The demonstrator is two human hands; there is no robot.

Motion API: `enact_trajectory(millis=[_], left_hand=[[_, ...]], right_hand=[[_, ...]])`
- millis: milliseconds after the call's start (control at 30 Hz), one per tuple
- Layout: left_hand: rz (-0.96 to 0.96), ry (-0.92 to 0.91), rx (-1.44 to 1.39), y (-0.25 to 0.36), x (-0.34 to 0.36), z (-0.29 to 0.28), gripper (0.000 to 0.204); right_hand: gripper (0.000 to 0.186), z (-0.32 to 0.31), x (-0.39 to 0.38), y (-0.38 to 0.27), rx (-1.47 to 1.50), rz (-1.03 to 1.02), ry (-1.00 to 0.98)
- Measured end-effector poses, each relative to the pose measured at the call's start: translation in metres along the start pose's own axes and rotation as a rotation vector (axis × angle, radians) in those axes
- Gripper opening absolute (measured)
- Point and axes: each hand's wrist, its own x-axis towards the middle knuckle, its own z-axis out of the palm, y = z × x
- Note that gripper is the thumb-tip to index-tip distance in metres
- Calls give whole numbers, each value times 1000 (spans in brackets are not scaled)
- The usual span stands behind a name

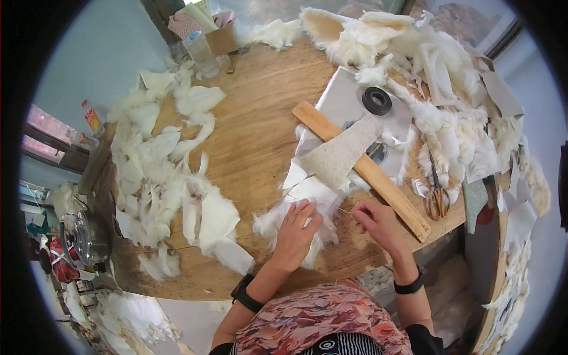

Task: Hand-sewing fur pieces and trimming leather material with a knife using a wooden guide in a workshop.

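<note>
My left hand lies on a white fur piece with pale backing at the table's front, its fingers stretched out over it. My right hand is just right of that piece, its thumb and forefinger pinched on what looks like a fine thread that runs toward the fur. A long wooden bar lies diagonally beside my right hand, with a pale felt-like piece across it. Farther right, scissors lie among fur scraps.
Heaps of white fur pieces cover the table's left and right sides. A black tape roll rests on a grey sheet. A plastic bottle and a cardboard box stand at the back; a metal pot is at left.
</note>
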Motion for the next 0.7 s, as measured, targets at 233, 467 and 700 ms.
enact_trajectory(millis=[233,467,700], left_hand=[[34,5,16,1,2,-1,32],[27,17,3,3,3,-3,37],[16,8,9,4,6,-5,29]], right_hand=[[22,-31,-38,-15,-373,-177,168],[18,24,-9,-12,-500,-559,265],[5,61,39,-3,-723,-700,230]])
